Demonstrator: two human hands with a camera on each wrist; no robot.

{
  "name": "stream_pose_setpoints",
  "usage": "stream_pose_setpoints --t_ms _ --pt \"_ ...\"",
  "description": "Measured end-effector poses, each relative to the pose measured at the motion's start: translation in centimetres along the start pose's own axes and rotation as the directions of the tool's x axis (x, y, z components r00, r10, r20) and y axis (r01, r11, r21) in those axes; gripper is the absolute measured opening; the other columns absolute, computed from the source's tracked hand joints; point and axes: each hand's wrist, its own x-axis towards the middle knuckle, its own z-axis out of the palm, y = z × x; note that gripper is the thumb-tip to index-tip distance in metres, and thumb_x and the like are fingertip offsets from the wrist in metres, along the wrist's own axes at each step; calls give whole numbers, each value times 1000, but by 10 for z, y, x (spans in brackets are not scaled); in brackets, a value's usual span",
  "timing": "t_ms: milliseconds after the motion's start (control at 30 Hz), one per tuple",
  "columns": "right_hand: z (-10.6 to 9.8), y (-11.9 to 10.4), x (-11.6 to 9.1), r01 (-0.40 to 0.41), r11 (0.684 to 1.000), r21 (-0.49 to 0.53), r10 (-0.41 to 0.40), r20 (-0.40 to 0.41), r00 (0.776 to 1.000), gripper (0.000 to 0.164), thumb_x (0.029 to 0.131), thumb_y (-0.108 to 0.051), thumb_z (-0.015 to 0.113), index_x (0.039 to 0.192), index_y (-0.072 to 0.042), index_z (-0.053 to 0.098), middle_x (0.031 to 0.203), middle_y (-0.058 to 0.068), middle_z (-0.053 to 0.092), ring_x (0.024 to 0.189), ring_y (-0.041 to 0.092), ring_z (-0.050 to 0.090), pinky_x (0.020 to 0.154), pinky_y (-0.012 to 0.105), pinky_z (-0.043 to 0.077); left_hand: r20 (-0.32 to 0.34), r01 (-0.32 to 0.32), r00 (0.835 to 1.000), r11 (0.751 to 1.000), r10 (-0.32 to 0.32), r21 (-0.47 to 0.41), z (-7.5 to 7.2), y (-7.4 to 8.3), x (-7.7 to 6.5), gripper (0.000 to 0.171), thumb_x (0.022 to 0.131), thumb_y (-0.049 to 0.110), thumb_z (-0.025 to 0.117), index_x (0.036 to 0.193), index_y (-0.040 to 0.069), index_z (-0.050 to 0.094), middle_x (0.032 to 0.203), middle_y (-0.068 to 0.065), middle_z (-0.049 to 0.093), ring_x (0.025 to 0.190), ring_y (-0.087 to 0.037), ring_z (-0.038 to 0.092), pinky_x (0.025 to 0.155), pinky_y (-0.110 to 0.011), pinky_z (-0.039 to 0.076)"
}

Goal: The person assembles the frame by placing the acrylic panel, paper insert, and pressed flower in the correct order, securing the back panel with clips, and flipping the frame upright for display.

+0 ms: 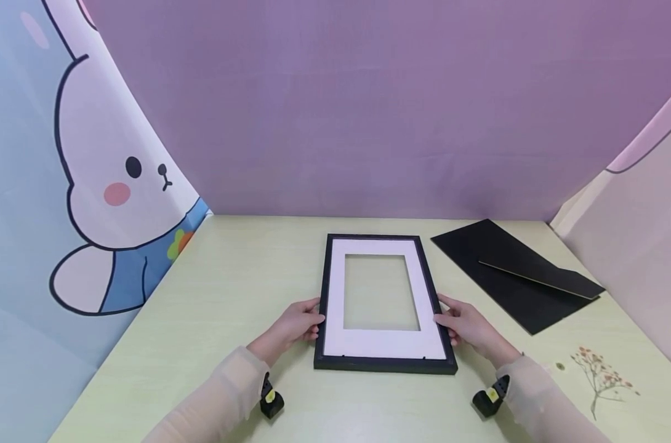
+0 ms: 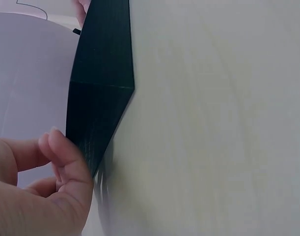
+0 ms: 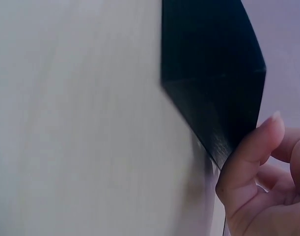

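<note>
Gripping a black frame (image 1: 385, 364), lower center, with left hand (image 1: 295, 322) and right hand (image 1: 470, 326); best handled level, without twisting.

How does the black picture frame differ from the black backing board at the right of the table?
The picture frame has a white mat with a rectangular opening; the backing board shows no opening, but has a flap.
The left hand and right hand hold the picture frame; no hand touches the backing board.
The picture frame is nearly straight before the person; the backing board is turned diagonally.
Both are black and rectangular.
</note>
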Motion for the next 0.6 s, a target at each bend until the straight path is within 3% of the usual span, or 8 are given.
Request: stream_pose_setpoints --t_ms 200,600 --pt "1 1 -1 9 1000 4 -9 -4 1000 63 91 -7 56 143 5 22 75 7 42 51 12 39 44 22 39 -10 -1 1000 1000 1 5 0 -3 -1 55 90 -2 51 141 -4 31 81 -7 46 56 -11 44 51 -20 45" --pt "7 -5 -7 37 992 -122 -43 -40 998 67 85 -5 62 140 8 25 72 5 39 47 13 37 41 23 38 -10 -17 1000 1000 17 0 1 -5 -7 53 90 -2 51 140 -5 31 80 -6 45 56 -11 43 51 -21 44"
